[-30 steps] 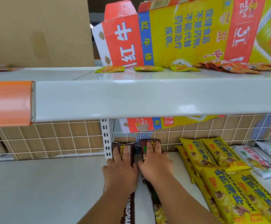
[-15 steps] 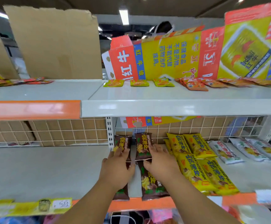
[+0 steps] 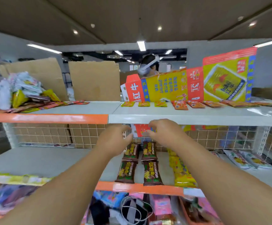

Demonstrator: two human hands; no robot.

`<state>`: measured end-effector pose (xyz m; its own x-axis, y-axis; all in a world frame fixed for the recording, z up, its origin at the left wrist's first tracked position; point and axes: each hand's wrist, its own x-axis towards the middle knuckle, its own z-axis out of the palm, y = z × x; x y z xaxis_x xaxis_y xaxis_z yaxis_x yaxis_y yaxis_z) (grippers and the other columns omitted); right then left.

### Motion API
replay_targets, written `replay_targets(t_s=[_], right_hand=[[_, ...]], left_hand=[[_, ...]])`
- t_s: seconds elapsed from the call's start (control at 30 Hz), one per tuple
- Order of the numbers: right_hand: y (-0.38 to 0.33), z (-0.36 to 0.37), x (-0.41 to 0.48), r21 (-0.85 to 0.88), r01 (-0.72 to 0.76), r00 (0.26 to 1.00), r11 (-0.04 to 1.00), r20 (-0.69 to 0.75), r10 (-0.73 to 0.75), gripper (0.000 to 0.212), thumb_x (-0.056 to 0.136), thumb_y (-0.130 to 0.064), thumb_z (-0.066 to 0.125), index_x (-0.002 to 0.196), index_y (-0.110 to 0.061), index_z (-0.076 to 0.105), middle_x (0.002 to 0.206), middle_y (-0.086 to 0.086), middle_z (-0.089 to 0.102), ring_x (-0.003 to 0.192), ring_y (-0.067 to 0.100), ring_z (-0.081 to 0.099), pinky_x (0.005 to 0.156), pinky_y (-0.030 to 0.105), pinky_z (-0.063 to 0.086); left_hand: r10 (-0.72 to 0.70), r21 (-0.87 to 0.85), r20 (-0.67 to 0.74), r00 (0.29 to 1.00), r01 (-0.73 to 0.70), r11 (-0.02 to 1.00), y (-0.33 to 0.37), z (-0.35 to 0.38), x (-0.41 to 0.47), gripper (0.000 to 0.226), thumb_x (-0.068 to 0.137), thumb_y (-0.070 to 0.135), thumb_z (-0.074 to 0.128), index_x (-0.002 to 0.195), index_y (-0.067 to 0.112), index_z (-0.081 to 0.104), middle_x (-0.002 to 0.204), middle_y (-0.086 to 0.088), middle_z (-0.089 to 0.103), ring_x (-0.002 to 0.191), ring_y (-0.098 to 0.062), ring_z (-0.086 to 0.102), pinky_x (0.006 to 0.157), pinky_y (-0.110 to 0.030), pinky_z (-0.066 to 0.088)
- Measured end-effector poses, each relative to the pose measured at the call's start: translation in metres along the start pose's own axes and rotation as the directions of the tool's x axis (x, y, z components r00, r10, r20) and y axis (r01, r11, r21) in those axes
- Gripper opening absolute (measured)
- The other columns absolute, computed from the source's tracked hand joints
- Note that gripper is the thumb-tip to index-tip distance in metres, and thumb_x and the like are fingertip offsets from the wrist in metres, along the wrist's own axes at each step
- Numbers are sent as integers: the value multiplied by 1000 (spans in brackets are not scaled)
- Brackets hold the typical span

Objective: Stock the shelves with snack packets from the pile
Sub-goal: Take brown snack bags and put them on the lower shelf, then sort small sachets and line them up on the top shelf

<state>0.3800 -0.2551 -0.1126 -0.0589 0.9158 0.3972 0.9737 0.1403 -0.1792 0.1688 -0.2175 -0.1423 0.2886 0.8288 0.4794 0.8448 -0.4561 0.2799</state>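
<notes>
I see four brown snack packets (image 3: 150, 171) lying flat in two neat columns on the middle shelf (image 3: 51, 161), their front ends at its orange lip. My left hand (image 3: 114, 138) and right hand (image 3: 163, 132) hover above them, blurred, fingers loosely curled and holding nothing.

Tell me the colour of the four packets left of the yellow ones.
The packets are dark brown with yellow print; head view.

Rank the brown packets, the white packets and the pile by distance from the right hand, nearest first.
1. Brown packets, just below the right hand.
2. White packets, lower shelf, far right.
3. Pile, upper shelf, far left.
</notes>
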Motion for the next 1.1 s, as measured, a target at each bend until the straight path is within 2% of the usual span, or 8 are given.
replay_targets(t_s=[0.1, 0.27, 0.4, 0.67, 0.8, 0.9, 1.0, 1.1], right_hand=[[-10, -47, 12, 24, 28, 999, 999, -31, -27, 33, 94, -47, 53, 119, -30, 67, 109, -3, 70, 94, 22, 64, 80, 35, 54], [-20, -102, 30, 73, 72, 993, 995, -99, -65, 29, 98, -42, 53, 119, -27, 67, 103, -4, 68, 84, 20, 62, 74, 38, 56], [-28, -111, 47, 115, 90, 989, 989, -124, -76, 29, 98, -41, 53, 120, -29, 67, 105, -6, 66, 71, 12, 55, 57, 29, 40], [-78, -72, 89, 119, 153, 987, 981, -75, -145, 22, 94, -39, 53, 109, -33, 67, 99, -5, 70, 83, 18, 63, 70, 33, 55], [-112, -46, 125, 113, 205, 979, 972, -25, -203, 21, 94, -36, 51, 106, -29, 68, 91, -6, 69, 78, 18, 63, 66, 33, 51], [-139, -24, 159, 96, 226, 974, 969, 0, -227, 22, 93, -34, 51, 106, -29, 69, 90, -5, 70, 80, 19, 64, 71, 35, 54], [-167, 2, 204, 70, 235, 971, 969, 14, -237, 24, 91, -34, 52, 105, -29, 70, 89, -6, 73, 80, 19, 66, 73, 34, 57], [-197, 30, 253, 53, 239, 970, 970, 33, -241, 22, 91, -30, 52, 102, -26, 71, 89, -3, 73, 80, 21, 65, 70, 30, 54]], left_hand=[[-45, 20, -30, 999, 45, 999, 4, -50, 15, 32, 96, 54, 54, 118, 36, 69, 118, 11, 69, 101, -17, 63, 82, -32, 51], [-77, 107, -62, 995, 83, 991, -3, -118, 31, 36, 96, 60, 49, 116, 37, 69, 118, 16, 68, 104, -16, 62, 81, -34, 49], [-87, 180, -74, 993, 99, 979, -23, -147, 35, 34, 96, 59, 47, 113, 39, 68, 114, 16, 68, 96, -13, 58, 72, -31, 42], [-178, 222, -71, 982, 189, 956, -88, -164, 36, 31, 98, 53, 48, 111, 37, 70, 107, 12, 70, 94, -14, 62, 78, -33, 53], [-228, 212, -64, 971, 237, 948, -144, -159, 47, 28, 95, 52, 50, 105, 37, 72, 108, 13, 70, 91, -14, 62, 80, -35, 54], [-237, 178, -71, 969, 246, 953, -189, -155, 65, 27, 96, 48, 53, 107, 34, 74, 108, 13, 70, 92, -14, 63, 77, -31, 52], [-243, 144, -68, 968, 251, 957, -237, -151, 94, 23, 96, 44, 55, 102, 34, 74, 101, 12, 71, 89, -15, 63, 73, -30, 50], [-236, 95, -51, 970, 240, 966, -288, -142, 129, 19, 94, 42, 56, 94, 33, 72, 93, 11, 73, 87, -15, 65, 77, -34, 55]])
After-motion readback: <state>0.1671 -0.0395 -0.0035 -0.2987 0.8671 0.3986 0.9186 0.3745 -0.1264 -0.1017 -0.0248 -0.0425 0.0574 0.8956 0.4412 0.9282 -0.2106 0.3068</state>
